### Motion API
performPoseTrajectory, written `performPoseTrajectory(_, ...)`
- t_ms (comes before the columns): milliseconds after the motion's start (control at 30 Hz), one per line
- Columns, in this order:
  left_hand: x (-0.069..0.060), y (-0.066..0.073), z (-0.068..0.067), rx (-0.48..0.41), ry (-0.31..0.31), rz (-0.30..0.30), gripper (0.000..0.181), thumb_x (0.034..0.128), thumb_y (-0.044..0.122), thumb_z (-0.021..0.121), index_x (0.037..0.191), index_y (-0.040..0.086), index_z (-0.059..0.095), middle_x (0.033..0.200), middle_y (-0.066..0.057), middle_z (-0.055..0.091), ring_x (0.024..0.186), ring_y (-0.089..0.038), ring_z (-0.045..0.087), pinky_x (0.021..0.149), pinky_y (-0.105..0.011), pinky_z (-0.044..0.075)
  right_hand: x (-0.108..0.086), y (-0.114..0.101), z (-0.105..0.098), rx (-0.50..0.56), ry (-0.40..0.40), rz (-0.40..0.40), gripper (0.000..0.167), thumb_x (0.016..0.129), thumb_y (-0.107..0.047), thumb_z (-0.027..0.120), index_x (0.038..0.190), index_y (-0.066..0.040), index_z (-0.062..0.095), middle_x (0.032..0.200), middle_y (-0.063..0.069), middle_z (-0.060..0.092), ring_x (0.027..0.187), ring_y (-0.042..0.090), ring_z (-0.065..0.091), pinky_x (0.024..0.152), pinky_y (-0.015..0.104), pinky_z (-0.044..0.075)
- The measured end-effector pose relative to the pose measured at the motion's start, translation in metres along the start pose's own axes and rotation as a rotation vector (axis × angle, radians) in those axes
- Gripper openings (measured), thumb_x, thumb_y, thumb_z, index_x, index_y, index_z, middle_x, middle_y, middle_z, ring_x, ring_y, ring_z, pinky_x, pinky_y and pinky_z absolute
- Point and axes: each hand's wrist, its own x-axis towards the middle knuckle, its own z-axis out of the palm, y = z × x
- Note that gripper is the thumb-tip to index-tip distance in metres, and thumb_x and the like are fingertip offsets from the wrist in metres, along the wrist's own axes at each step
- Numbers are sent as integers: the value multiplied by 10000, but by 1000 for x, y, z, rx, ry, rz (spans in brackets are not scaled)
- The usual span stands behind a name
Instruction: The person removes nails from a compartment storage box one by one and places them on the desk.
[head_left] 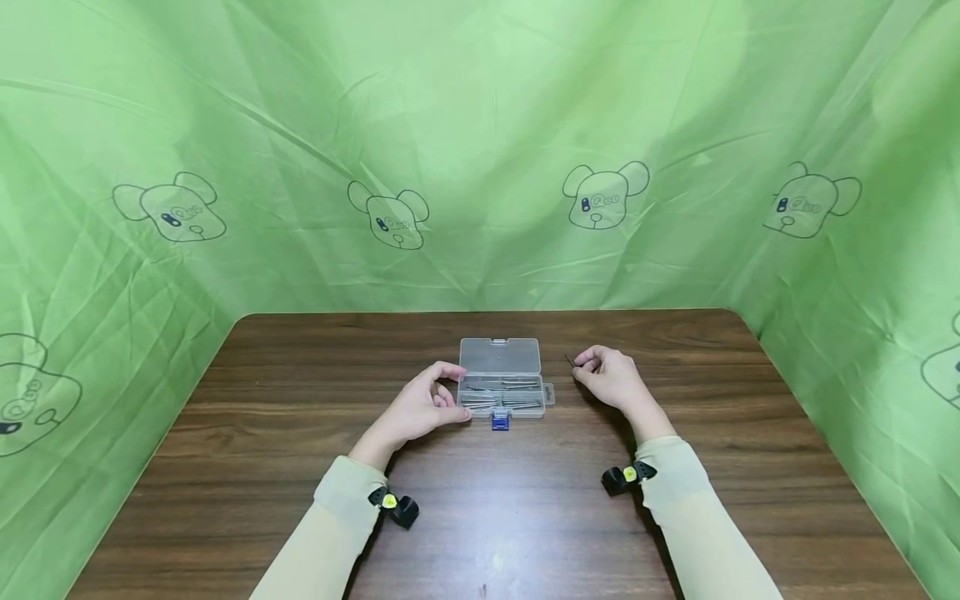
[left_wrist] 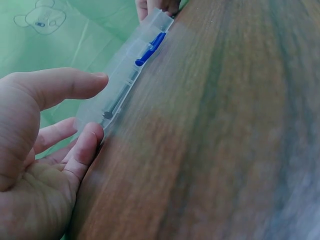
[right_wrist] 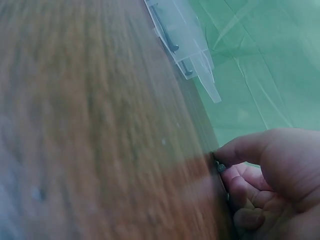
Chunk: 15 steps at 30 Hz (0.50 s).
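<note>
One thin, dark metal nail (head_left: 569, 361) is being pinched between the fingers of the right hand (head_left: 611, 382), just right of the rectangular clear plastic box (head_left: 525, 413). It's probably handling light, stiff and a bit slippery, best held mid-shank. The left hand (head_left: 420, 405) is gripping the box's left side, whose thin walls may be flexing easily. Silvery metal nails (head_left: 519, 405) are lying in its compartments; a blue plastic latch (head_left: 500, 422) is hanging at its front.
</note>
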Motion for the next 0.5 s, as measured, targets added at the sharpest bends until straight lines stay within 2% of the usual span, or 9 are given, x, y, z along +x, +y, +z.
performPoseTrajectory(333, 1, -4, 0, -3, -3, 21, 709, 824, 164, 966, 1441, 108, 623, 892, -42, 687, 796, -176, 660, 710, -256, 543, 0, 1, 5, -1, 24, -7, 144, 973, -198, 788, 1040, -71, 770, 878, 3, 742, 794, 140, 657, 806, 363, 509)
performPoseTrajectory(500, 2, -6, 0, -2, -2, 31, 709, 826, 159, 966, 1442, 97, 620, 894, -46, 682, 793, -172, 656, 708, -249, 540, -1, 1, 5, 0, 45, -39, 222, 966, -247, 812, 1078, -63, 758, 884, 10, 748, 785, 145, 655, 771, 349, 510)
